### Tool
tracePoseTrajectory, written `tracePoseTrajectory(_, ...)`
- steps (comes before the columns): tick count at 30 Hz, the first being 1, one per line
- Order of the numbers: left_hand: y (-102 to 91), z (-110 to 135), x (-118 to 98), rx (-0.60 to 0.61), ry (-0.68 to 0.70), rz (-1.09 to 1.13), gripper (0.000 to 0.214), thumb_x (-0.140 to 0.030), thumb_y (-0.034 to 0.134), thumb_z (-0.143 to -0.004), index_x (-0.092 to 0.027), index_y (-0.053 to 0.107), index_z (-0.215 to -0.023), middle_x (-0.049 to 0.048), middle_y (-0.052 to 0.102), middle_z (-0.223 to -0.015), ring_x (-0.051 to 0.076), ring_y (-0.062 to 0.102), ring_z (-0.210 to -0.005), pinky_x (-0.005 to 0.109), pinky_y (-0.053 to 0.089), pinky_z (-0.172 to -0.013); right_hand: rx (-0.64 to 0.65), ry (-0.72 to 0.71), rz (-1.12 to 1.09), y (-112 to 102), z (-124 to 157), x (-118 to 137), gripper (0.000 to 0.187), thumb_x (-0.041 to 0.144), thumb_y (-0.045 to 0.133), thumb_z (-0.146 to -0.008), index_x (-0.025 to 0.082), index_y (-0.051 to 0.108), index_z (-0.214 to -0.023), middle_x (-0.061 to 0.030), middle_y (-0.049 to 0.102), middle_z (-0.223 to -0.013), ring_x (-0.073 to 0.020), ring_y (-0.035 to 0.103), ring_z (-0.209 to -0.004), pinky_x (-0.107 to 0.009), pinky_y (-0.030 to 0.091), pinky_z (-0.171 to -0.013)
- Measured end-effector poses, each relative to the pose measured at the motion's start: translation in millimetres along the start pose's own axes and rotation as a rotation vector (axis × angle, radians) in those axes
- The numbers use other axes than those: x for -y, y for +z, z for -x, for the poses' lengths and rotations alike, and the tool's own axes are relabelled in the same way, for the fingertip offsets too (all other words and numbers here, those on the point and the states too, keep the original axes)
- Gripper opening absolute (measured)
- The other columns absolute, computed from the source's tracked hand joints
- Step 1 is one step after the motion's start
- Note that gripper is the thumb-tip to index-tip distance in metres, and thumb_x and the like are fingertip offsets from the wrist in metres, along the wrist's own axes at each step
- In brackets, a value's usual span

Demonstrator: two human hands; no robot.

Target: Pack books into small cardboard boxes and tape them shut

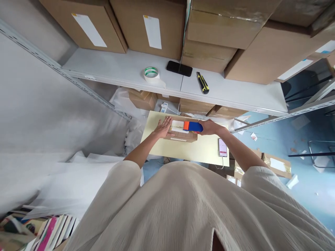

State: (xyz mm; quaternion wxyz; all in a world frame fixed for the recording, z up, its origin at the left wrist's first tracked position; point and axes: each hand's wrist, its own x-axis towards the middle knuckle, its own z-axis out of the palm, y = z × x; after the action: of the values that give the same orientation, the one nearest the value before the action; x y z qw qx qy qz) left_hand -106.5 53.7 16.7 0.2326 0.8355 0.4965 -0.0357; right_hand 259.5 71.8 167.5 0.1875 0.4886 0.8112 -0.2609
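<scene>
A small cardboard box (pixel 183 135) with a white label lies on a pale yellow table (pixel 183 150). My left hand (pixel 164 127) rests flat on the box's left end, fingers spread. My right hand (pixel 208 127) grips a blue and orange tape dispenser (pixel 192 126) that sits on top of the box.
A phone with a lit screen (pixel 222 147) lies on the table's right side. The white shelf (pixel 125 68) above holds a tape roll (pixel 151 73), a black phone (pixel 179 68), a yellow-black utility knife (pixel 202 83) and large cartons (pixel 146 24). Books (pixel 52 233) lie at lower left.
</scene>
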Motion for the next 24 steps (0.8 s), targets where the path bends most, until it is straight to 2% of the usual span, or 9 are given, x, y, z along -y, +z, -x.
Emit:
tracePoseTrajectory(3, -1.2, 1, 1, 0.008, -0.006, -0.003, 0.122, -0.076, 0.063, -0.105, -0.015, 0.0, -0.19, 0.0224, 0.003, -0.196, 0.042, 0.003, -0.183, 0.068, 0.002, -0.145, 0.009, 0.013, 0.019, 6, 11, -25, 0.049, 0.052, 0.083, -0.091, 0.026, 0.066, -0.128, -0.011, 0.083, -0.106, -0.0376, 0.077, -0.109, -0.041, 0.05, -0.099)
tracePoseTrajectory(7, -2.6, 2, 3, 0.02, -0.015, -0.014, 0.119, -0.075, 0.061, -0.106, -0.015, 0.0, -0.19, 0.022, 0.002, -0.196, 0.041, 0.003, -0.183, 0.067, 0.0, -0.145, -0.002, 0.046, 0.03, 21, 36, -84, 0.046, 0.057, 0.08, -0.093, 0.025, 0.064, -0.121, -0.0102, 0.082, -0.099, -0.0361, 0.078, -0.102, -0.043, 0.047, -0.105)
tracePoseTrajectory(11, -4.7, 0, 4, 0.037, -0.031, -0.049, 0.125, -0.077, 0.065, -0.103, -0.014, 0.001, -0.19, 0.0227, 0.002, -0.196, 0.042, 0.002, -0.183, 0.067, 0.002, -0.145, -0.009, 0.155, 0.071, 38, 64, -152, 0.038, 0.04, 0.079, -0.089, 0.025, 0.062, -0.12, -0.0089, 0.083, -0.097, -0.0348, 0.08, -0.098, -0.046, 0.042, -0.113)
tracePoseTrajectory(13, -6.5, -1, 5, 0.043, -0.036, -0.068, 0.127, -0.079, 0.065, -0.102, -0.014, 0.001, -0.19, 0.0227, 0.002, -0.196, 0.041, 0.002, -0.183, 0.066, 0.002, -0.146, -0.02, 0.181, 0.071, 47, 71, -175, 0.04, 0.035, 0.079, -0.087, 0.024, 0.061, -0.121, -0.0098, 0.084, -0.1, -0.0344, 0.08, -0.098, -0.045, 0.042, -0.112)
tracePoseTrajectory(17, -11.5, -2, 4, 0.074, -0.051, -0.091, 0.125, -0.079, 0.063, -0.102, -0.015, 0.001, -0.19, 0.0216, 0.001, -0.196, 0.041, 0.002, -0.183, 0.066, 0.003, -0.146, -0.009, 0.148, 0.069, 63, 65, -188, 0.042, 0.03, 0.078, -0.085, 0.023, 0.061, -0.123, -0.0118, 0.084, -0.107, -0.0339, 0.079, -0.1, -0.044, 0.042, -0.112)
tracePoseTrajectory(21, -17.6, -3, 0, 0.109, -0.087, -0.12, 0.126, -0.075, 0.067, -0.101, -0.016, 0.001, -0.19, 0.021, 0.001, -0.196, 0.04, 0.003, -0.184, 0.065, 0.004, -0.146, 0.04, 0.137, 0.059, 76, 48, -180, 0.048, 0.025, 0.079, -0.084, 0.023, 0.062, -0.128, -0.0123, 0.083, -0.11, -0.034, 0.079, -0.102, -0.045, 0.045, -0.109)
tracePoseTrajectory(24, -23.1, -5, -5, 0.139, -0.116, -0.141, 0.126, -0.074, 0.068, -0.1, -0.016, 0.002, -0.19, 0.0209, 0.0, -0.196, 0.04, 0.002, -0.184, 0.064, 0.005, -0.146, 0.071, 0.166, 0.036, 84, 34, -170, 0.056, 0.023, 0.081, -0.085, 0.021, 0.061, -0.138, -0.0163, 0.082, -0.119, -0.0355, 0.079, -0.106, -0.042, 0.052, -0.098)
